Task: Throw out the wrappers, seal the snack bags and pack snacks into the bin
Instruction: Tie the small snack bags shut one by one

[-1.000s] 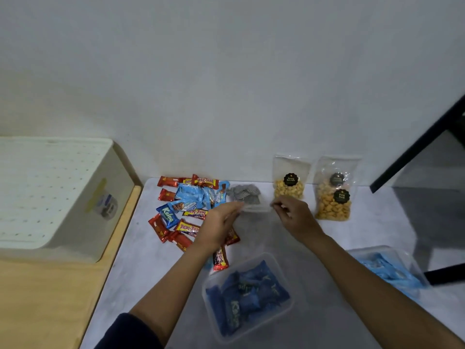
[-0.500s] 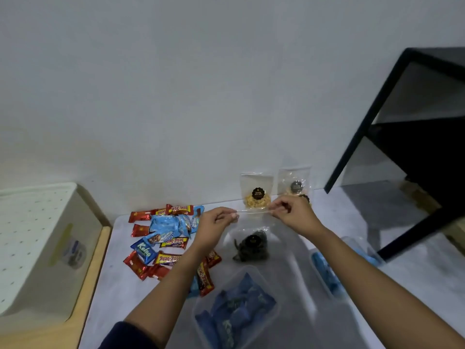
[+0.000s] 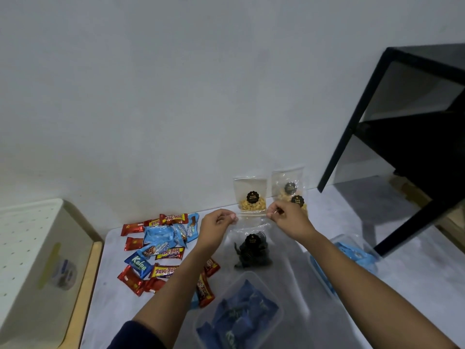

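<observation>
A clear snack bag (image 3: 252,248) with dark round snacks and a black label hangs above the table. My left hand (image 3: 218,226) pinches the left end of its top strip. The right end is pinched by my right hand (image 3: 286,219). Behind the held bag, two clear bags with yellow snacks stand against the wall, one in the middle (image 3: 250,196) and one to its right (image 3: 289,190). Several red, yellow and blue wrapped snacks (image 3: 156,250) lie in a heap at the left. A clear plastic bin (image 3: 239,311) with dark blue packets sits near the front.
A second clear container (image 3: 349,258) with light blue packets sits at the right. A white perforated box (image 3: 32,260) stands on a wooden surface at the left. A black metal frame (image 3: 402,137) rises at the right. The white wall lies close behind the table.
Both hands lifted the dark-snack bag off the table, and it now hangs upright between them. The camera tilted up and turned right, showing more of the black frame.
</observation>
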A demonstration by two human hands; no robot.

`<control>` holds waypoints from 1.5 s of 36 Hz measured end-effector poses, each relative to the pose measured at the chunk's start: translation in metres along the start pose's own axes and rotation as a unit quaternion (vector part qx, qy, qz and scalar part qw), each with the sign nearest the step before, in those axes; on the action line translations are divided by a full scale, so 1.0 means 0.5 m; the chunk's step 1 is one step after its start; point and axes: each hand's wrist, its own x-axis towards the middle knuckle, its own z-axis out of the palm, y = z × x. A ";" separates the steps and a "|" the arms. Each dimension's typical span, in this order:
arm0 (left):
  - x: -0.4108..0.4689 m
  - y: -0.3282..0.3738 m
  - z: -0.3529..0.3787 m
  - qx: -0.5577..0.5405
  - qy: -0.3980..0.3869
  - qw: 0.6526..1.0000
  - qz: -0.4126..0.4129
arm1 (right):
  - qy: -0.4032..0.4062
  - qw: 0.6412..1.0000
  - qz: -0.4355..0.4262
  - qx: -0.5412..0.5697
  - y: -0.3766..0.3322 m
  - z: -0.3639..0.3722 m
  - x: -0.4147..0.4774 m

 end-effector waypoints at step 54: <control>-0.015 0.044 0.000 0.048 -0.028 0.997 0.046 | -0.076 0.994 -0.070 -0.042 -0.085 0.018 0.027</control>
